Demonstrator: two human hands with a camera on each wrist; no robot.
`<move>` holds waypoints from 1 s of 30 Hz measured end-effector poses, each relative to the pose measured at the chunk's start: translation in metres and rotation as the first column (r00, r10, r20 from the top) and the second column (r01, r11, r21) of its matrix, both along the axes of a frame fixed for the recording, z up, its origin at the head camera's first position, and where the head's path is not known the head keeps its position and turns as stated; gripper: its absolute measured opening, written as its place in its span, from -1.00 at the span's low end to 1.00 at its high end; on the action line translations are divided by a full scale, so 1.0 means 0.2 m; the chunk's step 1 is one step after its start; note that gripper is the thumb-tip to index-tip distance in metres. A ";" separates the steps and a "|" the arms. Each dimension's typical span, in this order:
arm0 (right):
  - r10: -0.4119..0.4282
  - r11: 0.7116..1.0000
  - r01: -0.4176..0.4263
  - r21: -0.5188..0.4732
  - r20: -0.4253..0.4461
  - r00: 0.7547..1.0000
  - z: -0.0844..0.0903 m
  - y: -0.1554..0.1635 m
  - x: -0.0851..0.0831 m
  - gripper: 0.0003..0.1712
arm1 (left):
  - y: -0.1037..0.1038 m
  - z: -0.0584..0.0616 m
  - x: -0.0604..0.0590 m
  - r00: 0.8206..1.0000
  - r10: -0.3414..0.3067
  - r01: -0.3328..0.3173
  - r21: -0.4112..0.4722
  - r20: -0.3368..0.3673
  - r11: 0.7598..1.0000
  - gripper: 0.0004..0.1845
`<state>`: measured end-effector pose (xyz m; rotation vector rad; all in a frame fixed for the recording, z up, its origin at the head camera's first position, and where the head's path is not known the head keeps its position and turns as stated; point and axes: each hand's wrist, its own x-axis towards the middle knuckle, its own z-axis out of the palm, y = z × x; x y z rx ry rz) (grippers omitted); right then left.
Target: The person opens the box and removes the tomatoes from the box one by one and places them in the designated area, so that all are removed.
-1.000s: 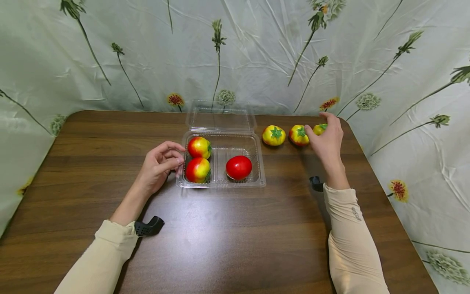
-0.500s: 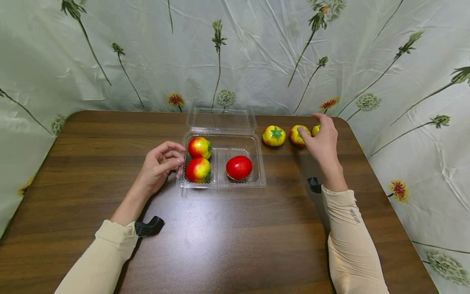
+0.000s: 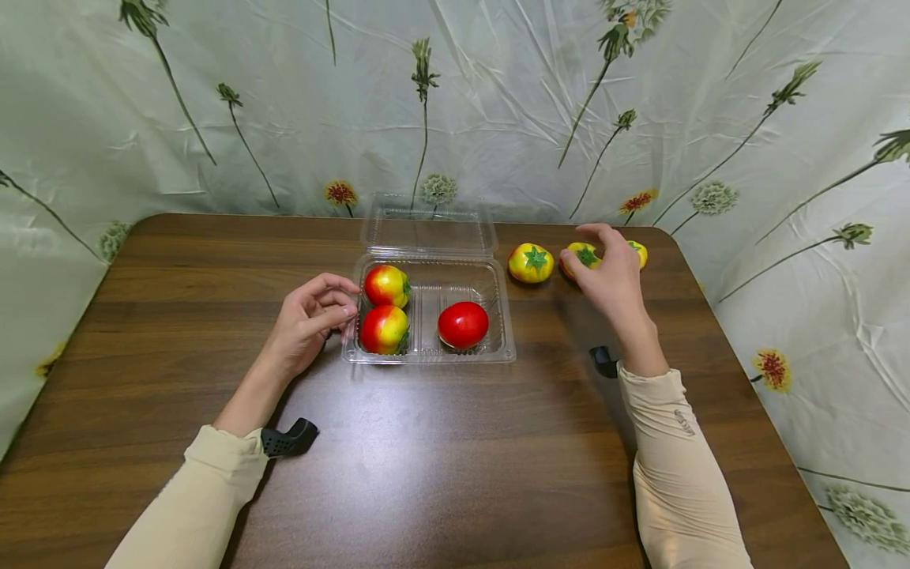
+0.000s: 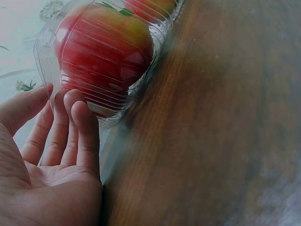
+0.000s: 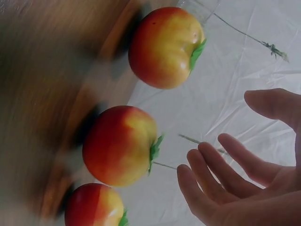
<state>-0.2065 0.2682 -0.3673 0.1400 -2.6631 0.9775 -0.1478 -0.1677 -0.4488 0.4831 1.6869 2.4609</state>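
Note:
A clear plastic clamshell container (image 3: 426,359) stands on the table with its lid raised. Two red-and-yellow persimmon-like fruits (image 3: 384,329) fill its left side, and a plain red fruit (image 3: 463,325) lies in its right. My left hand (image 3: 307,320) holds the container's left rim between thumb and fingertips, close to a fruit (image 4: 106,49) seen through the wall. Over the row at the back right hovers my right hand (image 3: 613,273), fingers spread and holding nothing. Nearest it is the middle fruit (image 3: 587,254), between the left fruit (image 3: 530,263) and the partly hidden right one (image 3: 641,253).
The brown wooden table (image 3: 426,474) ends at a rounded back-right corner near the fruit row. Behind it hangs a pale flowered curtain (image 3: 498,103). The raised lid (image 3: 426,223) stands at the back edge.
My right hand has moved left, from the rightmost fruit to over the middle one, uncovering part of the right one. My left hand, the container and the fruits stay put.

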 end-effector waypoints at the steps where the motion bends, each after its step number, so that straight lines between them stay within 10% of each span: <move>1: 0.010 1.000 -0.010 0.001 0.010 1.000 0.00 -0.01 0.00 -0.49 | 0.00 0.00 0.00 1.000 -0.004 0.004 0.003 -0.005 1.000 -0.75; 30: 0.326 0.933 -0.334 0.136 0.079 0.942 0.05 -0.18 0.09 -0.51 | 0.00 0.00 0.00 1.000 0.012 -0.012 -0.006 0.016 1.000 -0.75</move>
